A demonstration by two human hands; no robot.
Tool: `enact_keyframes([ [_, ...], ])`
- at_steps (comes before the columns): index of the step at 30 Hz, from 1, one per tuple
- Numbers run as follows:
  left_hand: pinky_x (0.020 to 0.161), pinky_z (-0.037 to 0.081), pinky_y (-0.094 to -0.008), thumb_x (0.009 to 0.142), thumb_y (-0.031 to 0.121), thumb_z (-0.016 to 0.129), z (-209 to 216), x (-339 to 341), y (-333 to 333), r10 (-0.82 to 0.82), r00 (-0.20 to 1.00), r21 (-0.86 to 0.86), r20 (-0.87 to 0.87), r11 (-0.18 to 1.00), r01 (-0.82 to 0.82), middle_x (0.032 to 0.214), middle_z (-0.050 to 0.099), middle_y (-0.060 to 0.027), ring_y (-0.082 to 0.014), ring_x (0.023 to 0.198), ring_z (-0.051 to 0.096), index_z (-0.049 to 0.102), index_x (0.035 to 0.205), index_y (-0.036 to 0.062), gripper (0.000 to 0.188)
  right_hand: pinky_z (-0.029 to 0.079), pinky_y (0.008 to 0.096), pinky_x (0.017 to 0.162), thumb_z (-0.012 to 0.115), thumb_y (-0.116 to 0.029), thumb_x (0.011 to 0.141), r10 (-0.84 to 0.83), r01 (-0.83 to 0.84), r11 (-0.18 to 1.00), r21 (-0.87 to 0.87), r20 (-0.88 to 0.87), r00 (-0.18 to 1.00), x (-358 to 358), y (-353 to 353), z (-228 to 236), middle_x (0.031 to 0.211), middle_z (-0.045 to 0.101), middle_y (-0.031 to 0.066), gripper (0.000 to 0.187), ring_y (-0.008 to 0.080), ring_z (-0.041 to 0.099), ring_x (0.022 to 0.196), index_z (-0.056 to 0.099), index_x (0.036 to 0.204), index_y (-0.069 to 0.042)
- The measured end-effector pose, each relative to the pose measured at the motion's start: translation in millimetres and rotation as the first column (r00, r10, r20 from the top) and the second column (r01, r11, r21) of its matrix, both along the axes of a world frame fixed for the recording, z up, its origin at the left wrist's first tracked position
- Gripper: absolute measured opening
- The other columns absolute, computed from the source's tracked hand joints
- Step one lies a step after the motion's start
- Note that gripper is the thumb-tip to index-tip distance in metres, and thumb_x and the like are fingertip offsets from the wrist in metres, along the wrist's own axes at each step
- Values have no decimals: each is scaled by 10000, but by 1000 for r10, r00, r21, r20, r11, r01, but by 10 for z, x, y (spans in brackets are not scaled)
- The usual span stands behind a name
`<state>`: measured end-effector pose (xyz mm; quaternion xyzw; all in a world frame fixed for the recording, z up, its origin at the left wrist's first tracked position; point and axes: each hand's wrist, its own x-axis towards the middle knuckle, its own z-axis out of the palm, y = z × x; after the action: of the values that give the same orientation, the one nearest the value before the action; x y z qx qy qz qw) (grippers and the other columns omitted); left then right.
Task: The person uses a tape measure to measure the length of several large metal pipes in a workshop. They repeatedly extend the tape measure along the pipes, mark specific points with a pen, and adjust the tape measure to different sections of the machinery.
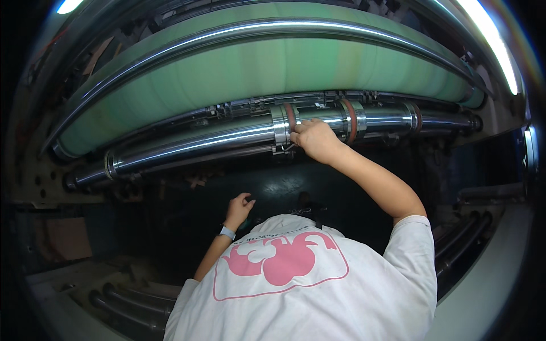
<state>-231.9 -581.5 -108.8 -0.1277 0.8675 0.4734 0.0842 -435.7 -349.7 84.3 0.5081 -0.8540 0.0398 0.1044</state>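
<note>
My right hand (315, 140) reaches to a polished steel shaft (216, 135), its fingers bent against a metal collar (280, 124) that carries a reddish-brown ring. A thin bent metal rod (288, 147), looking like a hex key, pokes out by the fingertips below the collar; the rest of it is hidden. Lower and to the left, my left hand (239, 209) hangs in the air away from the machine. Its fingers are loosely curled with a gap between thumb and forefinger, and nothing shows in them. A pale band circles that wrist.
Beyond the shaft lies a large green roller (244, 65) with a steel bar (273, 24) across it. More ringed collars (351, 120) sit on the shaft to the right, and a single collar (110, 164) at the left. Dark rods (463, 241) run along the right side frame.
</note>
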Motion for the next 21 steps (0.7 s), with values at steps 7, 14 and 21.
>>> enact_keyframes([
  [7, 489, 403, -262, 723, 110, 675, 51, 63, -178, 8, 1000, -38, -9, 999, -8, 556, 528, -61, -118, 486, 476, 594, 969, -4, 282, 482, 366, 553, 451, -371, 869, -484, 443, 874, 197, 284, 828, 421, 93, -703, 675, 630, 112, 341, 244, 631, 650, 611, 771, -85],
  [14, 475, 397, -254, 733, 109, 670, 145, -29, -319, -36, 999, -122, -22, 992, 33, 542, 519, -47, -100, 482, 471, 594, 958, -8, 265, 532, 298, 639, 379, -248, 939, 470, 896, 380, -231, 882, 28, 829, -922, -1325, 826, 618, 171, 378, 250, 646, 757, 535, 883, 91],
  [21, 463, 387, -210, 900, 255, 489, 589, -585, -162, 9, 1000, 433, 6, 901, -10, 613, 530, -21, -81, 488, 478, 581, 928, 4, 269, 524, 271, 655, 368, -274, 940, 546, 924, 375, -68, 823, -161, 778, -908, -1178, 916, 609, 179, 387, 245, 635, 817, 505, 971, 86],
])
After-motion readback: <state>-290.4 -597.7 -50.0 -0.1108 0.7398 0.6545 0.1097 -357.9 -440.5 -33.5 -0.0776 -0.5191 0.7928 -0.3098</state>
